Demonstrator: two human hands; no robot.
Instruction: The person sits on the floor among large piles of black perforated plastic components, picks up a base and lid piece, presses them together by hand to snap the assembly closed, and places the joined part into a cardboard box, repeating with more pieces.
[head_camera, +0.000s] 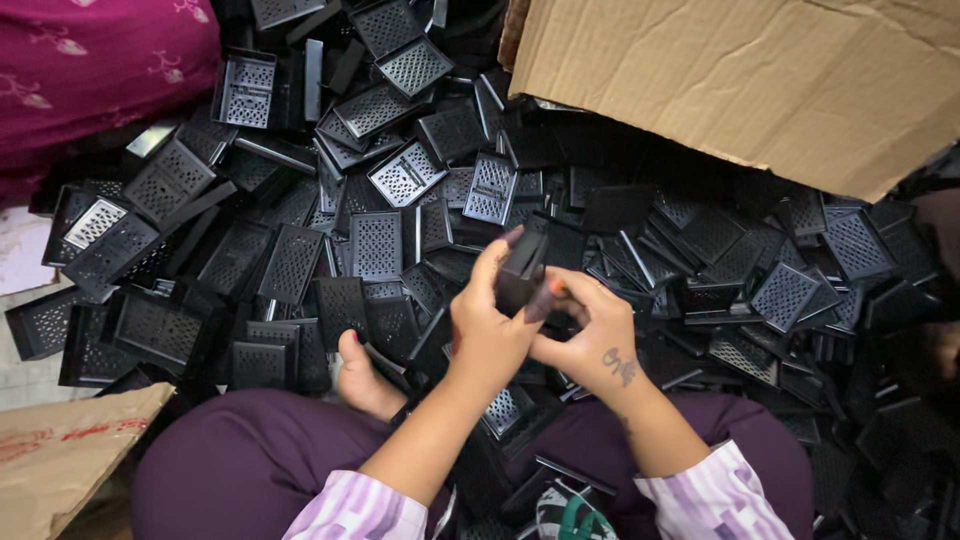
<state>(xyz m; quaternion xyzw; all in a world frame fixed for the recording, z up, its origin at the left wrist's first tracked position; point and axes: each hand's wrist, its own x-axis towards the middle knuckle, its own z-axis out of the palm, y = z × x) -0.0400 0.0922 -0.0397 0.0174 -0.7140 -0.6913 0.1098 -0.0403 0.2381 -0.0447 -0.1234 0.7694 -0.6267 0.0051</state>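
My left hand (487, 318) and my right hand (588, 335) meet in the middle of the view over my lap. Both grip one small black plastic part (522, 272), held upright between the fingers. The left fingers wrap its left side, and the right thumb and fingers pinch its lower right edge. Under and around the hands lies a large heap of black perforated plastic covers (378, 245), rectangular with grids of small holes.
A brown cardboard box (760, 70) leans over the heap at the top right. Magenta cloth (100, 60) lies at the top left. A piece of cardboard (60, 450) sits at the bottom left. My foot (365, 380) rests among the parts by my purple-trousered knees.
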